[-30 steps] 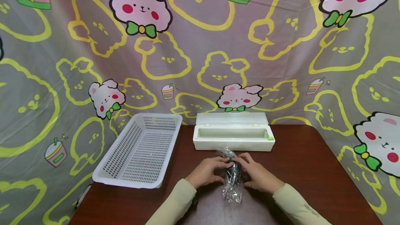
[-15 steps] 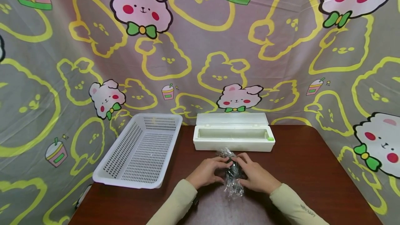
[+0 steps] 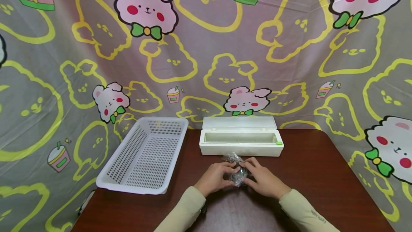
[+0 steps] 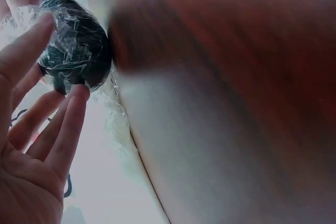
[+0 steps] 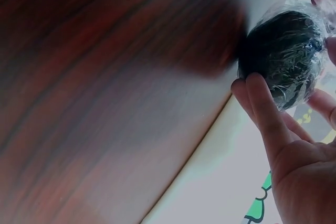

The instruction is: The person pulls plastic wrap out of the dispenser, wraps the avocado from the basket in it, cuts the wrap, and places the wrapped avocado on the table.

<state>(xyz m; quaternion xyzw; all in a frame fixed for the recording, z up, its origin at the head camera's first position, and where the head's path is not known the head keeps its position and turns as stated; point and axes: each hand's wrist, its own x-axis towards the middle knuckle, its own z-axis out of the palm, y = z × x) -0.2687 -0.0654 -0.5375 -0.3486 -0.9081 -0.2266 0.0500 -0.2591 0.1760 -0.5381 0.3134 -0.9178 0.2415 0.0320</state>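
Observation:
Between my two hands is a rounded dark green thing wrapped in crinkled cling film (image 3: 238, 177); its kind does not show through the film. My left hand (image 3: 215, 177) holds it from the left, thumb and fingertips against the film. From the other side my right hand (image 3: 266, 180) grips it, fingers over the far end and thumb at the near end. In the left wrist view the wrapped dark thing (image 4: 79, 51) looks nearly ball-shaped, with fingertips at its underside. The right wrist view shows loose film (image 5: 315, 40) bunched toward the far side.
Just beyond the hands stands a long white cling film dispenser (image 3: 241, 150), lid raised, with a green slider (image 3: 278, 143) at its right end. A white perforated basket (image 3: 130, 190) sits on the left of the brown table (image 3: 309, 167). A patterned cloth (image 3: 199, 46) hangs behind.
The film tail that hung toward me has been folded up onto the dark thing, making the bundle shorter and rounder. My right thumb has moved inward to its near end; the left thumb also closes in.

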